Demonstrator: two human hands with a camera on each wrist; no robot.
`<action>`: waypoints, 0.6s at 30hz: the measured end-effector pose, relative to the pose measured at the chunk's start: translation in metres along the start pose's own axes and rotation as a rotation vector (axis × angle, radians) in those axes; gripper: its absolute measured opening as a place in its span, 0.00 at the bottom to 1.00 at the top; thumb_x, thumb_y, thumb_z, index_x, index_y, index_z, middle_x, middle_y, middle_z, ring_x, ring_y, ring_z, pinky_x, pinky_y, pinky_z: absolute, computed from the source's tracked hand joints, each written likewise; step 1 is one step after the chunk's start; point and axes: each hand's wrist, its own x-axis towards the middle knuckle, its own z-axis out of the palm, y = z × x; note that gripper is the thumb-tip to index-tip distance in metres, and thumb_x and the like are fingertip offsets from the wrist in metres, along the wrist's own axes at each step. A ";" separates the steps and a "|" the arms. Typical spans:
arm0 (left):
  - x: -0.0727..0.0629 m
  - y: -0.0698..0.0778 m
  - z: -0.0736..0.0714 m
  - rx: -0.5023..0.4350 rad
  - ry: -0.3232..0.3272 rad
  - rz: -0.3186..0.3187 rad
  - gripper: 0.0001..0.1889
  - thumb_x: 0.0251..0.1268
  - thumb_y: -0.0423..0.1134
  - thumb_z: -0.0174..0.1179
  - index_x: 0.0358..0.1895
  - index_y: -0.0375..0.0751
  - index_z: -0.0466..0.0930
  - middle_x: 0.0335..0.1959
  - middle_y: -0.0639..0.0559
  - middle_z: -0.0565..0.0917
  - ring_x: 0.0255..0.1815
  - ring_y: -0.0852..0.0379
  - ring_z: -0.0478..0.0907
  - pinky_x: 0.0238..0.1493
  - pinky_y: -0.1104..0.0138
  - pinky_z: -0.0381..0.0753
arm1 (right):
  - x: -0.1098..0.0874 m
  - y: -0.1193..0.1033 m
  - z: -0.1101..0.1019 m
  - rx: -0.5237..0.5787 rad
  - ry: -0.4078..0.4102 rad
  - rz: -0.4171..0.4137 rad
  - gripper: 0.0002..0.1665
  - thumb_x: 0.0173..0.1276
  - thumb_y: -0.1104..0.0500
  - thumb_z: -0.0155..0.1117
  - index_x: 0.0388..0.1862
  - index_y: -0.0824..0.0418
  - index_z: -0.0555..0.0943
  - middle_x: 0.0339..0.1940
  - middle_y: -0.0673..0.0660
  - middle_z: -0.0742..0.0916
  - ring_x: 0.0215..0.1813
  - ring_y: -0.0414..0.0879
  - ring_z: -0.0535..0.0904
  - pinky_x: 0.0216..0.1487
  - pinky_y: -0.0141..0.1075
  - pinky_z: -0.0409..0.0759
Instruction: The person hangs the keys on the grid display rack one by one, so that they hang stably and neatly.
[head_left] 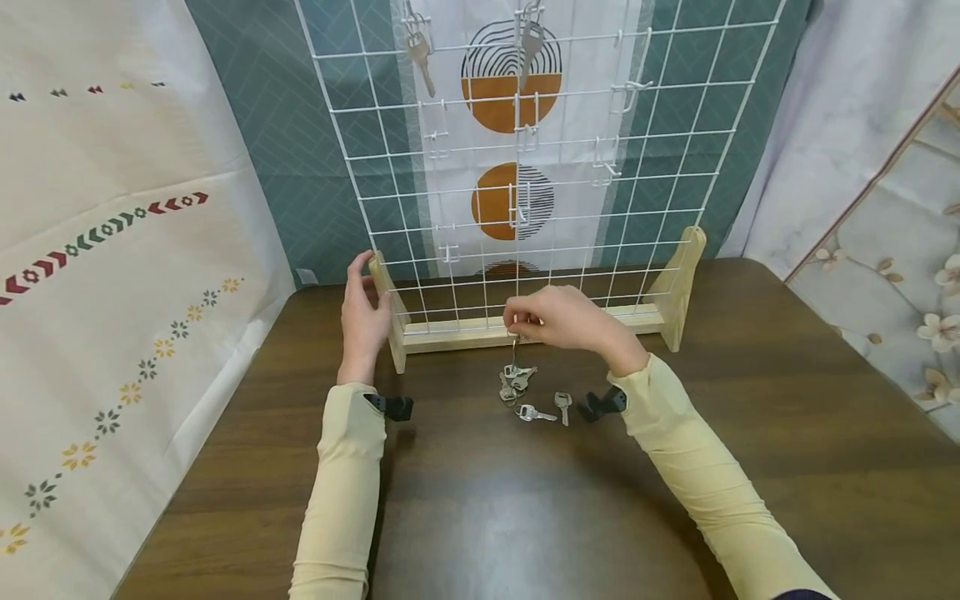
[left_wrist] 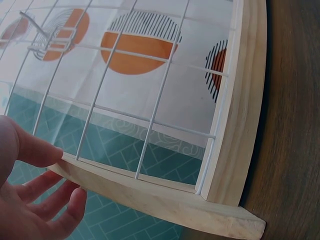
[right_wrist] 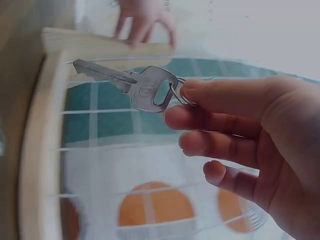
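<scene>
My right hand (head_left: 566, 321) pinches a small metal ring (right_wrist: 184, 95) between thumb and forefinger, with a silver key (right_wrist: 150, 89) hanging from it. In the head view this key hangs in front of the white wire grid (head_left: 480, 292), above a cluster of loose keys (head_left: 517, 379). The left hand (head_left: 363, 321) holds the upright end of the wooden stand (left_wrist: 135, 192), thumb on one side and fingers on the other. Two more keys, one lying sideways (head_left: 535, 413) and one pointing toward me (head_left: 562, 406), are on the table by the cluster.
White hooks (head_left: 520, 215) are fixed on the grid at several heights. One key (head_left: 420, 54) hangs at its upper left and another key (head_left: 531, 42) at its upper middle. The brown table (head_left: 480, 508) extends in front; patterned cloths (head_left: 150, 250) stand around it.
</scene>
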 end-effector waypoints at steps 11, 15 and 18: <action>0.000 -0.002 -0.001 0.005 0.005 0.009 0.35 0.67 0.27 0.52 0.72 0.61 0.56 0.59 0.37 0.73 0.54 0.40 0.75 0.50 0.47 0.77 | 0.036 -0.020 -0.059 0.024 0.115 -0.126 0.02 0.68 0.63 0.61 0.36 0.59 0.81 0.29 0.52 0.86 0.26 0.42 0.75 0.32 0.35 0.74; 0.000 -0.001 0.000 0.005 0.006 0.008 0.34 0.68 0.27 0.51 0.72 0.61 0.56 0.59 0.38 0.73 0.54 0.40 0.76 0.50 0.46 0.77 | 0.055 -0.026 -0.084 0.006 0.167 -0.157 0.03 0.68 0.64 0.61 0.37 0.61 0.82 0.32 0.54 0.87 0.30 0.45 0.78 0.36 0.37 0.76; 0.000 0.001 0.000 0.008 0.010 0.005 0.34 0.68 0.27 0.51 0.72 0.61 0.56 0.59 0.38 0.73 0.54 0.40 0.76 0.51 0.46 0.77 | 0.069 -0.030 -0.099 -0.014 0.191 -0.166 0.03 0.68 0.64 0.61 0.37 0.62 0.82 0.32 0.55 0.86 0.32 0.47 0.78 0.38 0.39 0.76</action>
